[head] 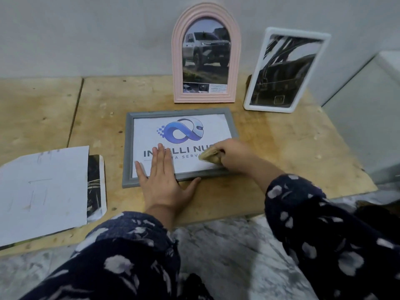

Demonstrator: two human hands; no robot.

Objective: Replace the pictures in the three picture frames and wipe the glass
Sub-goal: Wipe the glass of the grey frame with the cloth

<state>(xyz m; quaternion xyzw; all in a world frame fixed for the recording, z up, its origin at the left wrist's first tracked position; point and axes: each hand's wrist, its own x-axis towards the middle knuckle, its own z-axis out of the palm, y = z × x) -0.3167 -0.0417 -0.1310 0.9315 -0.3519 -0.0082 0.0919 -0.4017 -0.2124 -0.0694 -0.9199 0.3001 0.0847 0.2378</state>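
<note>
Grey frame: flat grey rectangular picture frame (181,146) lying glass-up at the centre of the plywood board (281,152), blue logo print inside.
Left hand: left hand (164,178) at 6 o'clock of the frame, fingers straight and spread, pressing flat on glass and lower rail.
Right hand: right hand (236,153) at 4 o'clock, fingers curled round a folded tan cloth (211,158), blurred mid-wipe.
Slip risk: probably a sliding frame if the pressing palm lifts during a stroke.
Smear risk: palm on the glass likely leaves prints needing another pass.
Knock risk: pink arched frame (206,55) at 12 o'clock and white rectangular frame (285,70) at 1 o'clock stand upright near; a wide stroke could topple them.
Loose sheets: white paper sheets (43,191) at 9 o'clock, well apart.
</note>
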